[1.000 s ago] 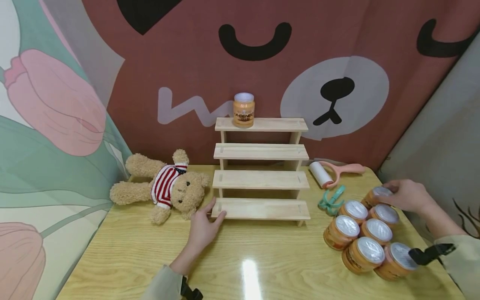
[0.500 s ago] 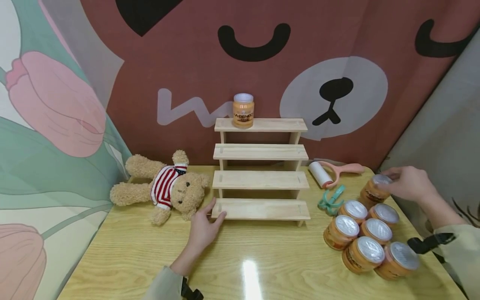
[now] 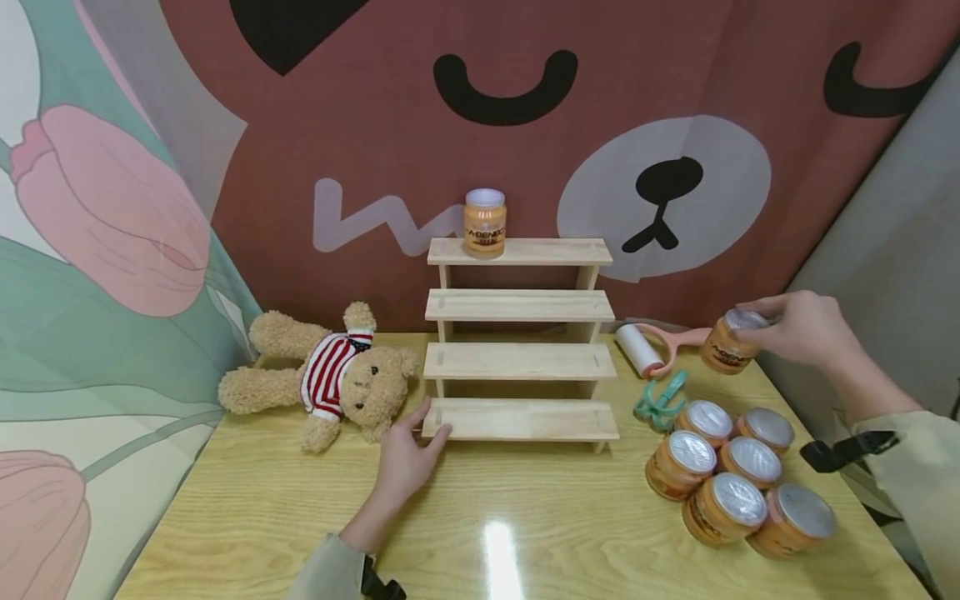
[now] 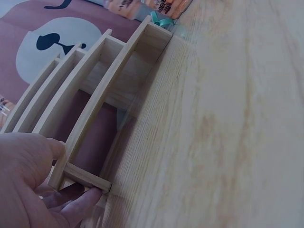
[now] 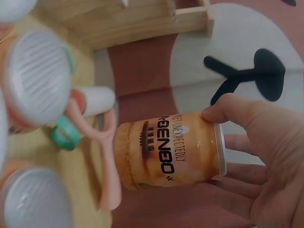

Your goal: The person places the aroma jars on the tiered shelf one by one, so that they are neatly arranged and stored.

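Note:
My right hand (image 3: 810, 329) grips an orange jar (image 3: 724, 350) with a pale lid by its top. It is lifted above the table's back right corner, and the right wrist view shows its printed label (image 5: 164, 152) side-on. My left hand (image 3: 408, 458) holds the left end of the lowest step of a four-tier wooden shelf (image 3: 521, 419); in the left wrist view its fingertips (image 4: 88, 202) lie against the shelf's side panel. A similar jar (image 3: 485, 229) stands upright at the left of the top step. Several more jars (image 3: 723, 500) stand close together at the right.
A teddy bear (image 3: 337, 375) in a striped shirt lies left of the shelf. Between shelf and jars are a lint roller (image 3: 641, 350) with a pink handle and a small green claw-like item (image 3: 660, 404). A printed cloth (image 3: 337, 108) hangs behind the table (image 3: 300, 517).
My right hand has lifted the jar from the back of the group and carried it up, back and slightly left. The left hand stays on the shelf.

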Tool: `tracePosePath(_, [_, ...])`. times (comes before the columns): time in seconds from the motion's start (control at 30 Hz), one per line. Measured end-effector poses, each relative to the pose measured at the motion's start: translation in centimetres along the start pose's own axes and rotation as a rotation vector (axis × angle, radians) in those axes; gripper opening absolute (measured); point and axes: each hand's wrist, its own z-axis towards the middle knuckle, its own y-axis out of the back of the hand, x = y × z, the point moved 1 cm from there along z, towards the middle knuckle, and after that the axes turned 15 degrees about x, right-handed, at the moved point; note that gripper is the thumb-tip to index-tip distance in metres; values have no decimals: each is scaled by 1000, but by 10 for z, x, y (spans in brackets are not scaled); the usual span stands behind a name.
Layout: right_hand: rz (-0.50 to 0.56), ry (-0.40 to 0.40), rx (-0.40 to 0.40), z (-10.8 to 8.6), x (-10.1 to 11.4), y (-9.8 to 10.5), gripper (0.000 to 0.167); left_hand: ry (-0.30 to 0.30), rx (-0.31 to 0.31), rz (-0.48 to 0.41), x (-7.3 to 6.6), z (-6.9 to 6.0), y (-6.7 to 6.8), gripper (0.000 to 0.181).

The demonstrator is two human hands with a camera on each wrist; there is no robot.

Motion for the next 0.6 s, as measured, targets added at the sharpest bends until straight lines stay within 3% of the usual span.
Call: tracePosePath(0.6, [46, 113, -132, 23, 83, 40, 70, 8, 15, 3, 0, -1, 1, 60])
